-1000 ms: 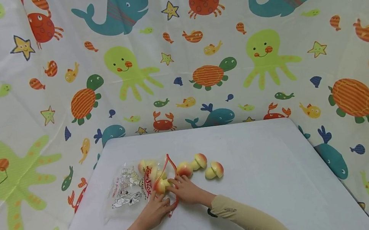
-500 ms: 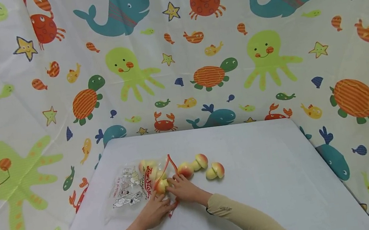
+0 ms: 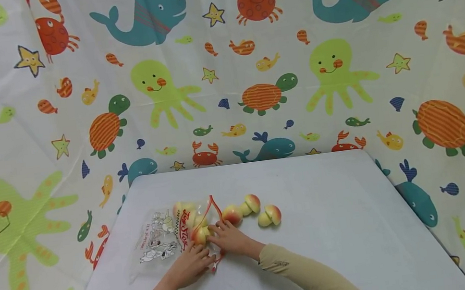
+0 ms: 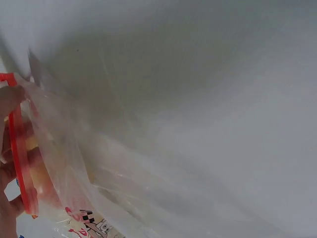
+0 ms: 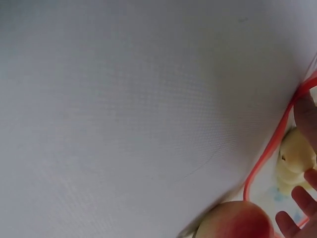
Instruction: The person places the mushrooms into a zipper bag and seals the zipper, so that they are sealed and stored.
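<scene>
Hands (image 3: 211, 254) hold bag (image 3: 161, 236) mouth; peaches (image 3: 185, 209) inside.

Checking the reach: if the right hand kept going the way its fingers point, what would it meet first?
Probably the peach piece at the bag's red-rimmed mouth; the right hand points left toward it, fingertips seemingly already there.

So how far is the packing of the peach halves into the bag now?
At least one half lies inside the clear zip bag. The right hand is pushing another half through the red-rimmed mouth, which the left hand holds open. Three halves wait on the table.
</scene>
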Motion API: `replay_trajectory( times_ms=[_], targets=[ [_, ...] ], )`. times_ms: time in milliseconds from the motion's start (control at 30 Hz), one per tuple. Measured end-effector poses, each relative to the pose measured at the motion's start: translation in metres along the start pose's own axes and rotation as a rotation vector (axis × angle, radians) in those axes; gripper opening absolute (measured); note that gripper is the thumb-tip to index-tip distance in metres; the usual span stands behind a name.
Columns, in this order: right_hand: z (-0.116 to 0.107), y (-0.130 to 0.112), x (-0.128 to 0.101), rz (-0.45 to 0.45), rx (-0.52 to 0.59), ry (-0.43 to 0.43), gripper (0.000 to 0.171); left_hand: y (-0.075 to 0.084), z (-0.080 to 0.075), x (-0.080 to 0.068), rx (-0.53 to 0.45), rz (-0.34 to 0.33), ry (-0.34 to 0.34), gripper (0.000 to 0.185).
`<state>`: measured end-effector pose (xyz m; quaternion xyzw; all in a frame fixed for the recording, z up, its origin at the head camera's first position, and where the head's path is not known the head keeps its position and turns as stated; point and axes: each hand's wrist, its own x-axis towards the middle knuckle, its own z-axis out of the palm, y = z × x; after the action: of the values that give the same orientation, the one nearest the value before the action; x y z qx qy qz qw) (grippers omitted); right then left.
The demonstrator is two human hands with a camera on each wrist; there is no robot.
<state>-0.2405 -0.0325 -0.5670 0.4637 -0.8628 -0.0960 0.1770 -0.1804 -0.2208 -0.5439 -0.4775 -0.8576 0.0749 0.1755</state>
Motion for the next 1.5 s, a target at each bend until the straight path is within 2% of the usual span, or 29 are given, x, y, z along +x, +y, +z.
replay_trajectory(
  times_ms=[200,633,800,1067,1300,1500],
  targets=[
    [0.0,-0.001,0.002,-0.007,-0.06,-0.011,0.033,-0.002,-0.003,0.001,-0.013,-0.004,0.008,0.032],
    [0.001,0.003,0.005,-0.013,-0.079,-0.02,0.04,-0.009,-0.004,-0.003,-0.021,0.014,0.066,0.036],
    [0.002,0.002,0.008,-0.015,-0.067,-0.044,0.042,-0.01,-0.007,-0.004,-0.039,0.01,0.055,0.037],
    [0.001,0.001,0.01,-0.036,-0.052,-0.05,0.04,-0.008,-0.011,-0.004,-0.056,-0.021,-0.006,0.036],
    [0.002,0.002,0.009,-0.037,-0.09,-0.073,0.042,-0.01,-0.01,-0.004,-0.054,-0.023,0.019,0.038],
    [-0.001,0.003,0.012,-0.038,-0.076,-0.077,0.044,-0.014,-0.01,-0.004,-0.071,-0.019,0.038,0.038]
  ],
)
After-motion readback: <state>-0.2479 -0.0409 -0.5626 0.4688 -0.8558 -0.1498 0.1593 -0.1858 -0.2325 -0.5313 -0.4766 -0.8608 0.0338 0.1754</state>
